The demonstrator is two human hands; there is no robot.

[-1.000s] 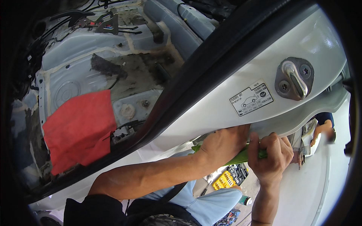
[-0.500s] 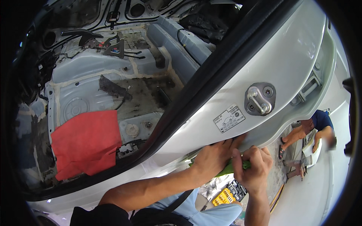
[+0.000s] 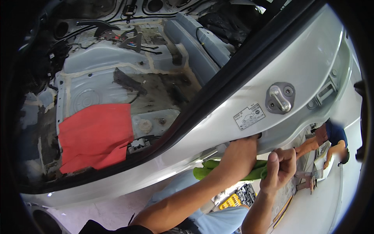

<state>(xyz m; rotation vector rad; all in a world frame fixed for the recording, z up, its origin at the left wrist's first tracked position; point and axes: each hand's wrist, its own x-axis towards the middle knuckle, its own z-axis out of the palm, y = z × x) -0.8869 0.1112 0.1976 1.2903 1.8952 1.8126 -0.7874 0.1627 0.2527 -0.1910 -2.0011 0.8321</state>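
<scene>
Down in the lower right of the frame, both bare hands work at the underside of a silver car body pillar (image 3: 218,128). The left hand (image 3: 242,153) is pressed up against the pillar's lower edge, its fingertips hidden behind the metal, so whether it grips anything cannot be told. A green cloth (image 3: 208,169) shows on both sides of that wrist, passing behind it. The right hand (image 3: 281,168) is closed around the cloth's right end, thumb up.

Just above the hands, a white label (image 3: 249,116) sits on the pillar, and a metal door striker (image 3: 280,98) is bolted beside it to the right. At centre left, a red rag (image 3: 95,136) lies on the stripped, bare-metal car floor (image 3: 97,78). At the right edge, another person in a blue shirt (image 3: 336,133) bends over. A yellow-and-black tool case (image 3: 238,197) lies on the ground below the hands.
</scene>
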